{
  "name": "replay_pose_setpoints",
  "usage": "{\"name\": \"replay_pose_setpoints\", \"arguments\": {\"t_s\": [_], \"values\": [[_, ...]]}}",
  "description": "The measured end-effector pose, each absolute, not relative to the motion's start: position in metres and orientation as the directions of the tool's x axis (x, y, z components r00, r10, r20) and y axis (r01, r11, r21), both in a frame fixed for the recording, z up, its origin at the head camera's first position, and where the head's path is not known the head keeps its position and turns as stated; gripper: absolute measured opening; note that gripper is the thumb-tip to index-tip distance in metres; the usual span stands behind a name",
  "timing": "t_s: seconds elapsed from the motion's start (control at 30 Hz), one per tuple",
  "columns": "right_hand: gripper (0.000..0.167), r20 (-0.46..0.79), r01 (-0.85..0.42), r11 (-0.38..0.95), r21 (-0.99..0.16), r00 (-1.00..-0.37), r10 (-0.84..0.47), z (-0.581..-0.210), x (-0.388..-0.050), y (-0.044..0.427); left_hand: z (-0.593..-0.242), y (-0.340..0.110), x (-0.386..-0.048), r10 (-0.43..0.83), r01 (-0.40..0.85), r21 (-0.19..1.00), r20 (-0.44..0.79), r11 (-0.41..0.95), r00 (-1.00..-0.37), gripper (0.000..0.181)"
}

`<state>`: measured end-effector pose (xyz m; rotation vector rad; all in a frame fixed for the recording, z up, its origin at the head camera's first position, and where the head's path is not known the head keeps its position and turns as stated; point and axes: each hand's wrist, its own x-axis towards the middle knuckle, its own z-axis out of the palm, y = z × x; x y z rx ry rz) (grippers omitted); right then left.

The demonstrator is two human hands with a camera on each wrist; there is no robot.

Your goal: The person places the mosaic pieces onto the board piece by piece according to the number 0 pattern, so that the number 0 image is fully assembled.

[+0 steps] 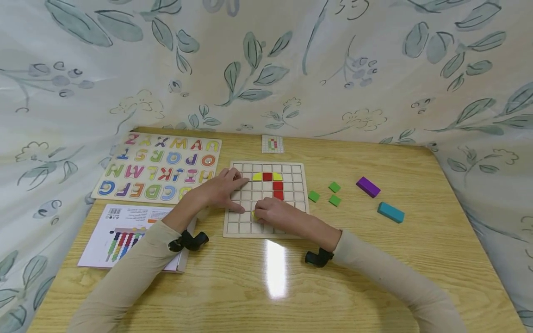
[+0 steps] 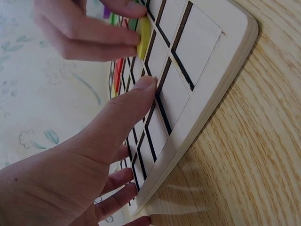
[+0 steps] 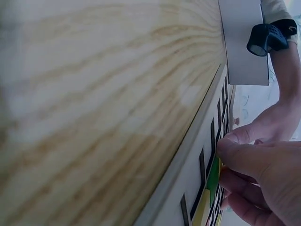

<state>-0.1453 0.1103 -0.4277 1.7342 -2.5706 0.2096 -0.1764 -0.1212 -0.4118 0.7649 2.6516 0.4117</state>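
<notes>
A wooden grid board (image 1: 231, 230) lies in front of me with yellow and red tiles set in its upper cells. My left hand (image 1: 221, 188) rests on the board's left side, thumb on the grid and fingers spread along the far part of the edge. With thumb and fingertips my right hand (image 1: 278, 215) pinches a small yellow tile (image 2: 144, 37) over the lower cells. Close by those fingers in the right wrist view sit a green tile (image 3: 213, 178) and another yellow tile (image 3: 202, 207), mostly hidden by the right hand in the head view.
Loose green tiles (image 1: 334, 200) lie right of the board, with a purple block (image 1: 368, 187) and a blue block (image 1: 391, 212) beyond. A pattern card (image 1: 272, 144) is behind the board. At left are an alphabet puzzle (image 1: 158, 169) and a white box (image 1: 97, 240).
</notes>
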Motion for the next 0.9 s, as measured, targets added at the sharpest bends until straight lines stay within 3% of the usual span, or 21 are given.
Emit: {"name": "replay_pose_setpoints", "arguments": {"t_s": [0.2,0.33,0.43,0.67,0.77,0.9], "values": [[0.01,0.132,-0.931,0.361,0.045,-0.353,-0.926,-0.428,-0.14,0.113,-0.414,-0.121,-0.177,0.562,0.461,0.368,-0.242,0.807,-0.791,0.088],[0.017,0.197,-0.92,0.391,0.017,-0.38,-0.904,-0.425,-0.14,0.127,-0.414,-0.121,-0.177,0.566,0.465,0.369,-0.239,0.805,-0.789,0.088],[0.033,0.242,-0.88,0.468,-0.085,-0.474,-0.847,-0.42,-0.145,0.154,-0.414,-0.121,-0.176,0.572,0.47,0.374,-0.233,0.799,-0.787,0.088],[0.074,0.203,-0.588,0.773,-0.235,-0.808,-0.553,-0.419,-0.165,0.24,-0.412,-0.122,-0.174,0.576,0.484,0.36,-0.217,0.798,-0.788,0.089],[0.079,0.173,-0.492,0.818,-0.298,-0.871,-0.46,-0.427,-0.173,0.27,-0.411,-0.123,-0.173,0.57,0.476,0.362,-0.224,0.802,-0.79,0.089],[0.08,0.117,-0.435,0.818,-0.376,-0.898,-0.423,-0.437,-0.175,0.29,-0.411,-0.123,-0.172,0.578,0.485,0.358,-0.227,0.798,-0.784,0.088]]}}
